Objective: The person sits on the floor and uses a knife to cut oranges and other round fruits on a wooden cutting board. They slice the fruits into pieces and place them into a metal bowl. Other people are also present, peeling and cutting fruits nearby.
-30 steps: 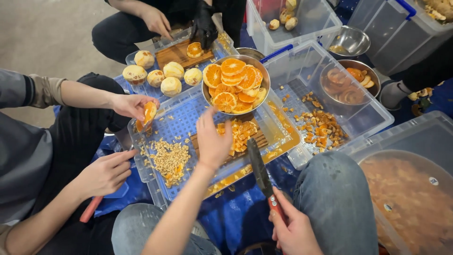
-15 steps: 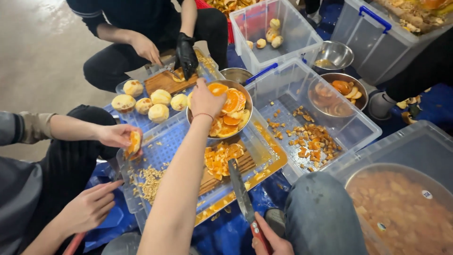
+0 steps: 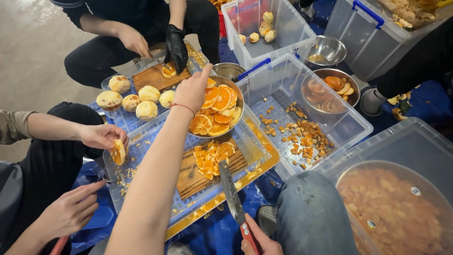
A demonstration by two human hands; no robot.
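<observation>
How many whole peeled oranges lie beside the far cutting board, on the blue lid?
5 peeled oranges: one at the top left, one at the far left, then and. A sixth shows partly behind the left hand.

The left hand (image 3: 192, 90) now reaches over the round metal bowl of orange slices (image 3: 218, 106), away from the wooden cutting board (image 3: 188, 175).

Shiny metal bowl (image 3: 238, 101), wood board (image 3: 193, 177)
</observation>
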